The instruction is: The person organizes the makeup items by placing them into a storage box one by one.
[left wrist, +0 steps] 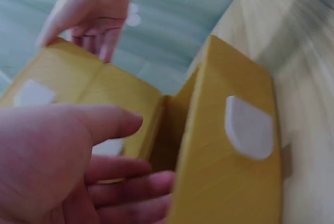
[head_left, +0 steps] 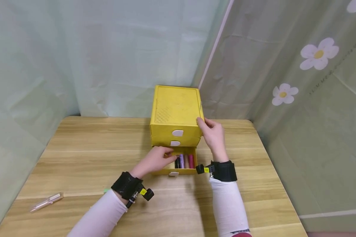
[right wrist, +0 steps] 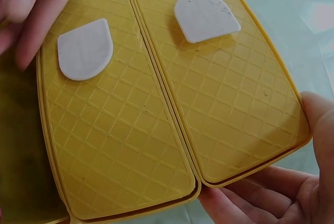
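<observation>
A yellow box of drawers with white tabs stands at the back of the table; its bottom drawer is pulled out. Several slim tubes lie in that drawer, among them a black tube, a lavender tube and a red tube. My left hand is over the drawer's left part, its thumb and fingers apart, nothing seen between them. In the left wrist view its fingertips reach behind the drawer front. My right hand grips the box's front right corner, thumb at the edge, fingers along the side.
A clear pen-like tube lies on the wooden table at the left. Beside the left wrist shows a small green thing. Curtains hang behind the table and along its right side.
</observation>
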Demonstrator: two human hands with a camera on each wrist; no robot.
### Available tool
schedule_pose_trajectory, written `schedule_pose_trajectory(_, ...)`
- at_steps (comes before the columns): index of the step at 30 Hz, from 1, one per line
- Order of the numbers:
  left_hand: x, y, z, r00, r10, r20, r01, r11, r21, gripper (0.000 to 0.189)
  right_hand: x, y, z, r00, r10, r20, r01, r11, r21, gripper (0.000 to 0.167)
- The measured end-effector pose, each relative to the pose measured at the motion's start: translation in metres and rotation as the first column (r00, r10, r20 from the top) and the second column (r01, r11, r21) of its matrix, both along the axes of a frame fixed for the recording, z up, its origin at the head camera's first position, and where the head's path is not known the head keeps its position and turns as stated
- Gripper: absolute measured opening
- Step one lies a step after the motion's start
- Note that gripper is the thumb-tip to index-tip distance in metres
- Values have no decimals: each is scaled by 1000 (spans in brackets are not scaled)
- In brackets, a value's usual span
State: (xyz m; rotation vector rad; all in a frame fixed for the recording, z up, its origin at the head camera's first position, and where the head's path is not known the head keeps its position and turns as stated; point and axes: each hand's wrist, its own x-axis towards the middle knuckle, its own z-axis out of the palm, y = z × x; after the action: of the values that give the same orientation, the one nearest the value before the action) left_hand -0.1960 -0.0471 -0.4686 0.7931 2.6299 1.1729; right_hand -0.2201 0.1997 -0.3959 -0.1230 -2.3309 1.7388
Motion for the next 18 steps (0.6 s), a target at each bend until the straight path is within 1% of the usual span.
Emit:
schedule_pose_trajectory(3,3,-16,9,1000,-24,-6,25,998,50,36,0,-1,1,1000,0,5,0,1000,-2,59)
schedule_pose_trajectory(7,6,-38,20,999,-43,11,41,993,112,37,0,0,1,1000,-10,5,10,1000,2,59)
schedule_pose_trajectory(10,8,-56,26,1000,-26,13,24,991,130,35,1,0,3,1000,-13,1,13,1000,6,58)
schedule_pose_trajectory(14,11,-81,29,1000,5,18,-8,990,141,28,2,0,3,1000,-12,3,12,1000,9,59)
schedule_pose_trajectory(18,17,-110,24,1000,0,9,-1,993,120,23,2,-1,3,1000,-8,3,8,1000,0,59)
